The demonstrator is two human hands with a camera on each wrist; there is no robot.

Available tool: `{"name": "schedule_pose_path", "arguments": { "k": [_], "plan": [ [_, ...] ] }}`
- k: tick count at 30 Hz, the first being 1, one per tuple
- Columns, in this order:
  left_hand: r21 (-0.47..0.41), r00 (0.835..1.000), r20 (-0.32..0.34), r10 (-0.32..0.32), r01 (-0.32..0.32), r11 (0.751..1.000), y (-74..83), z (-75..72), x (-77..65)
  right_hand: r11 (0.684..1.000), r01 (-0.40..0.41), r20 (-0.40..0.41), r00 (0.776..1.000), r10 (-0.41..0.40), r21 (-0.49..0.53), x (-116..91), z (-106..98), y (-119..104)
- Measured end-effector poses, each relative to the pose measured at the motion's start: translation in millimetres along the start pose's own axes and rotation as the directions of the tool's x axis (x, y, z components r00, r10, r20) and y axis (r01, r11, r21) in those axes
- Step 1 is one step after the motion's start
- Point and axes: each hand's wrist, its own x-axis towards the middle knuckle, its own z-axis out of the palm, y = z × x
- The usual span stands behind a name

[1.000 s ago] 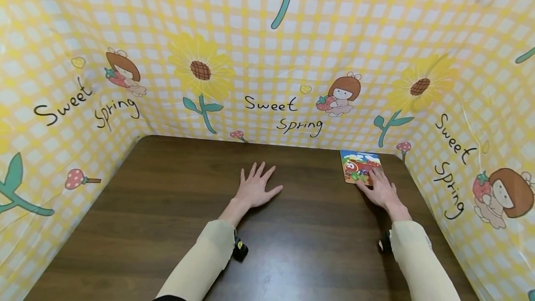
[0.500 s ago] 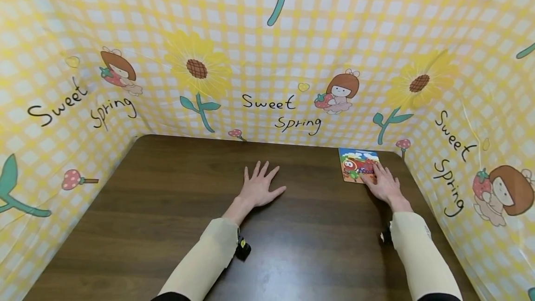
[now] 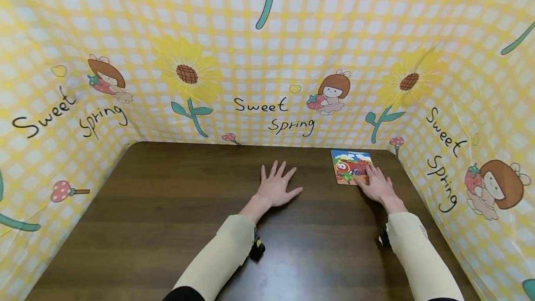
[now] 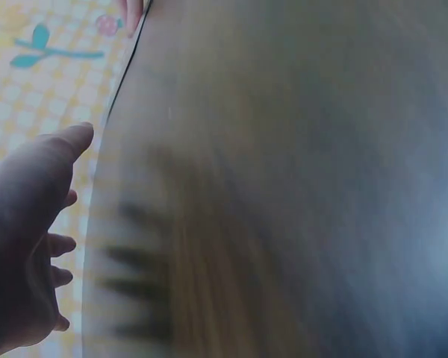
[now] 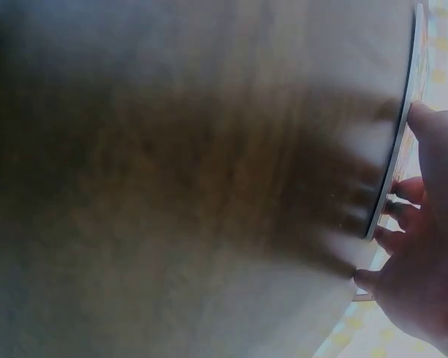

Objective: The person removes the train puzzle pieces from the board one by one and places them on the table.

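Observation:
A flat, thin board with a colourful cartoon picture (image 3: 346, 167) lies near the far right corner of the brown table (image 3: 200, 226). My right hand (image 3: 378, 186) rests on its right part with the fingers extended, covering some of the picture. In the right wrist view, the board's edge (image 5: 394, 160) shows, with the thumb and fingertips of the right hand (image 5: 425, 216) at it. My left hand (image 3: 277, 189) is spread over the table's middle, left of the board and apart from it. The left wrist view shows this left hand (image 4: 30, 216) holding nothing, its shadow on the tabletop.
Yellow checked cloth (image 3: 259, 68) printed with flowers, figures and lettering hangs close behind the table and along both sides. A small black device (image 3: 257, 249) is strapped at the left wrist, and another device (image 3: 384, 237) at the right.
My left hand has moved right, closer to the board. The right hand stays on the board, its fingers shifted slightly right across it. The head view has turned a little to the right.

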Motion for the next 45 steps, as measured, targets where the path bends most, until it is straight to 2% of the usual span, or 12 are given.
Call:
{"name": "schedule_pose_path", "arguments": {
  "k": [5,11,18,29,35,40,42,45],
  "plan": [
    [-0.005,1.0,-0.003,0.023,-0.023,1.0,11.9,0.9,7.6,1.0,0.001,-0.012,1.0,-0.001,-0.018,-3.3,5.3,-8.9],
    [-0.006,1.0,-0.016,-0.01,0.01,1.0,8.5,2.2,9.0,0.997,0.019,-0.061,0.998,-0.024,-0.076,-6.1,12.9,-24.8],
    [-0.001,1.0,-0.011,-0.009,0.009,1.0,6.9,7.7,8.5,0.988,0.073,-0.127,0.988,-0.09,-0.136,-9.8,20.3,-39.9],
    [-0.003,1.0,-0.005,0.013,-0.013,1.0,13.9,10.5,10.4,0.976,0.193,-0.079,0.976,-0.202,-0.103,-8.8,27.4,-50.7],
    [0.015,0.999,0.004,0.038,-0.038,0.999,17.2,16.2,12.3,0.956,0.255,-0.084,0.96,-0.269,-0.146,-15.1,34.6,-72.5],
    [0.049,0.999,0.023,0.027,-0.028,0.998,12.9,21.7,10.9,0.936,0.322,-0.064,0.94,-0.334,-0.144,-16.2,46.3,-89.1],
    [0.073,0.999,0.023,0.028,-0.029,0.997,10.2,22.5,10.7,0.928,0.341,-0.065,0.933,-0.353,-0.148,-13.6,49.8,-87.4],
    [0.122,0.999,0.011,0.042,-0.043,0.992,6.2,20.7,10.5,0.905,0.383,-0.091,0.91,-0.404,-0.186,1.2,61.6,-68.9]
  ]
}}
